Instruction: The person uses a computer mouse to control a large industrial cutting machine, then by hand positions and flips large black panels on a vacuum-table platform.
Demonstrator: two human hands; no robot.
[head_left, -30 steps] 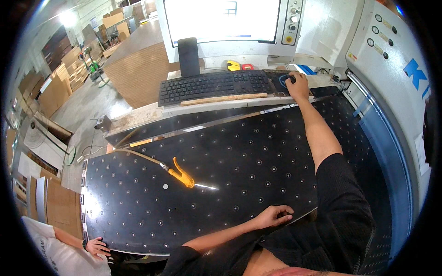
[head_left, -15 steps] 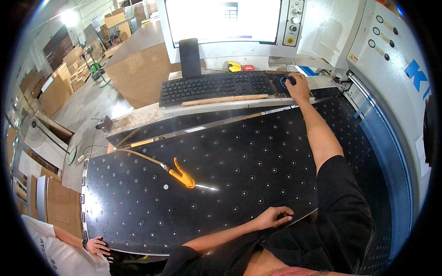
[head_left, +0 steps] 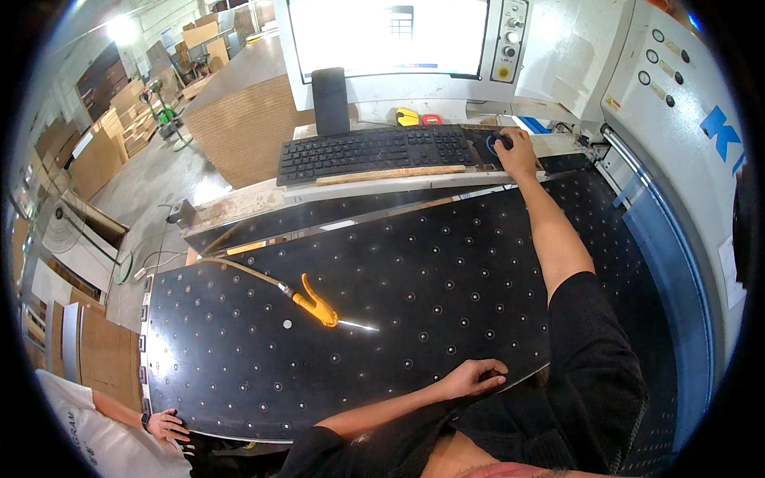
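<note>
My right hand (head_left: 516, 154) reaches far forward and rests on a dark computer mouse (head_left: 501, 142) beside a black keyboard (head_left: 374, 151). A bright monitor (head_left: 387, 36) stands behind the keyboard. My left hand (head_left: 476, 376) lies with curled fingers on the near edge of a black perforated machine table (head_left: 446, 271), holding nothing. An orange-handled air blow gun (head_left: 315, 304) on a hose lies on the table to the left, away from both hands.
A wooden strip (head_left: 390, 175) lies in front of the keyboard. A grey control panel with knobs (head_left: 661, 72) stands at the right. Another person's hand (head_left: 166, 425) grips the table's lower-left corner. Cardboard stacks (head_left: 239, 119) fill the floor at the left.
</note>
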